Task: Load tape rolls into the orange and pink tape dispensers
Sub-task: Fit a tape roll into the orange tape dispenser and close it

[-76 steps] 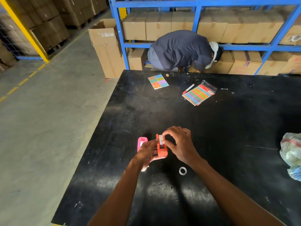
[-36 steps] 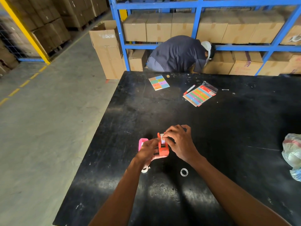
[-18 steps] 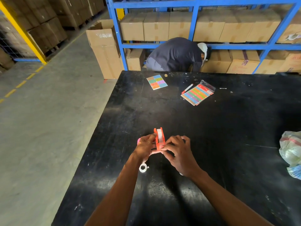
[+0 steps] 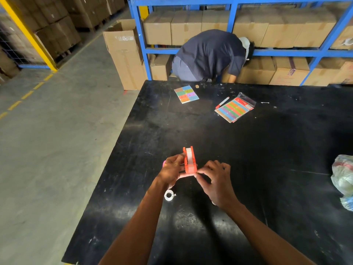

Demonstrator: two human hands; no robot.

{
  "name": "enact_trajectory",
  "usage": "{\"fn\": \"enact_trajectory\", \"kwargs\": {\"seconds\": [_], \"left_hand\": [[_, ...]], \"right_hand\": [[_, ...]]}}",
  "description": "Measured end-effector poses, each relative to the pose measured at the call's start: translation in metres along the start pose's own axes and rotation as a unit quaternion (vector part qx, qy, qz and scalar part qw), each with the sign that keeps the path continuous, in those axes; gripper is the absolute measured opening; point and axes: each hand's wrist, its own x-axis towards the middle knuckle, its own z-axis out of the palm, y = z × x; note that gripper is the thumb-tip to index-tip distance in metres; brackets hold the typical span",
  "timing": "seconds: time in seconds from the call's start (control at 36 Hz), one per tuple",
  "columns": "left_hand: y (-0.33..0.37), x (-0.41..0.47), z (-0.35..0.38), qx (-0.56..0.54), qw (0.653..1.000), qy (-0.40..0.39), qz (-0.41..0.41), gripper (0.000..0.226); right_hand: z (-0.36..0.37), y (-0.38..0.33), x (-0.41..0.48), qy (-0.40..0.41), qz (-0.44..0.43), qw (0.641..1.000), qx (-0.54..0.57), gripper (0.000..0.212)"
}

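The orange tape dispenser (image 4: pixel 189 162) stands on end above the black table (image 4: pixel 248 150), with a clear tape roll seated in its slot. My left hand (image 4: pixel 172 170) grips its left side and base. My right hand (image 4: pixel 214 180) pinches at the dispenser's near lower corner with thumb and forefinger. The pink dispenser (image 4: pixel 163 163) is almost hidden behind my left hand; only a sliver shows. A loose clear tape roll (image 4: pixel 169 195) lies on the table below my left wrist.
Colourful sticker sheets (image 4: pixel 186 94) and a striped packet (image 4: pixel 234 109) with a red marker (image 4: pixel 222 102) lie at the far side. A plastic bag (image 4: pixel 342 175) sits at the right edge. A person (image 4: pixel 210 54) bends by blue shelves of cartons. The table's left edge drops to the floor.
The orange dispenser has been turned from tilted to standing on end and lifted slightly away from me. My right hand slid from its top down to its near corner. The second loose roll went behind my right wrist.
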Motion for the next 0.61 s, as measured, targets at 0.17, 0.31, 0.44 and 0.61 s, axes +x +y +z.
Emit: {"fn": "enact_trajectory", "kwargs": {"seconds": [0.17, 0.31, 0.44, 0.61], "left_hand": [[-0.010, 0.006, 0.001, 0.011, 1.000, 0.014, -0.026, 0.036], [-0.020, 0.008, 0.007, 0.029, 0.998, -0.018, -0.048, 0.037], [-0.035, 0.014, 0.010, 0.030, 0.998, -0.015, -0.055, 0.036], [-0.064, 0.033, 0.007, 0.115, 0.987, 0.105, -0.030, 0.027]], "right_hand": [[0.001, 0.016, 0.019, -0.039, 0.206, 0.954, 0.212, 0.014], [0.013, 0.026, 0.025, -0.155, 0.277, 0.907, 0.276, 0.026], [0.031, 0.025, 0.022, -0.159, 0.300, 0.899, 0.277, 0.027], [0.056, 0.034, 0.013, -0.166, 0.323, 0.899, 0.245, 0.029]]}}
